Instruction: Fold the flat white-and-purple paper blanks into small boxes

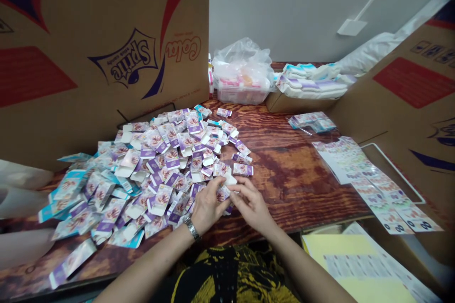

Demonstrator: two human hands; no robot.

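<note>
Working over a wooden table (295,170), between a Sprite carton (106,16) and a second carton (401,123). Facing a heap of boxes (167,165) crowding the left, a bagged tub (243,83) beyond. Pinching with left hand (209,203) and right hand (251,202) a small box (229,180) at the heap's right edge.

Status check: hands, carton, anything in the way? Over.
Left hand gripping small printed carton; right hand fingering it. Loose carton pile crowding left hand. Sprite-printed cardboard box behind pile.
</note>
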